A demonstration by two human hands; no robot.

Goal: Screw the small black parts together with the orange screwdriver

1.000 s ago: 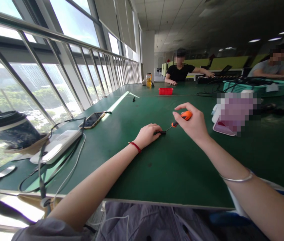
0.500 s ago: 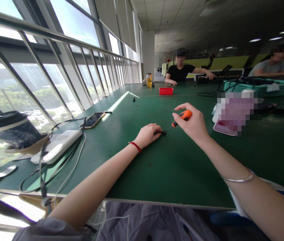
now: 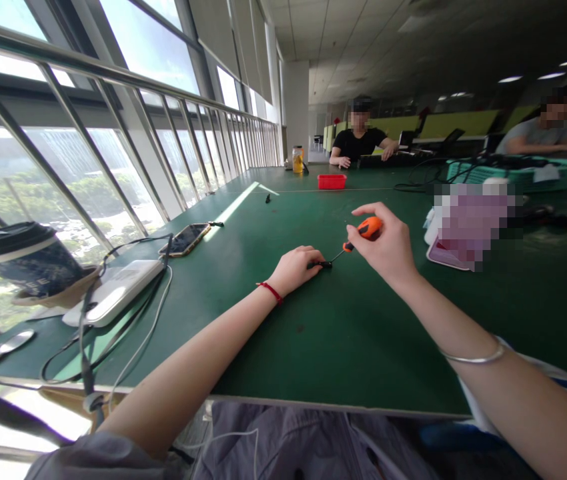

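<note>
On the green table (image 3: 343, 347), my left hand (image 3: 297, 267) pins down a small black part (image 3: 324, 265), its fingertips closed on the near end. What kind of part it is cannot be made out. My right hand (image 3: 388, 243) grips a screwdriver (image 3: 369, 227) by its orange and black handle, thumb below and index finger stretched out above it. The thin metal shaft slants down to the left, and its tip meets the black part just beyond my left fingertips. The palm hides the rear of the handle.
A phone (image 3: 188, 239), a white power bank (image 3: 118, 290) with cables and a paper cup (image 3: 16, 260) lie along the left railing. Farther back stand a red tray (image 3: 331, 182) and a jar (image 3: 297, 160). A teal basket (image 3: 513, 175) is at right. Two people sit beyond.
My right hand has shifted very slightly, and the screwdriver handle has turned a little in it. My left hand stays put. The person across has drawn one arm inward.
</note>
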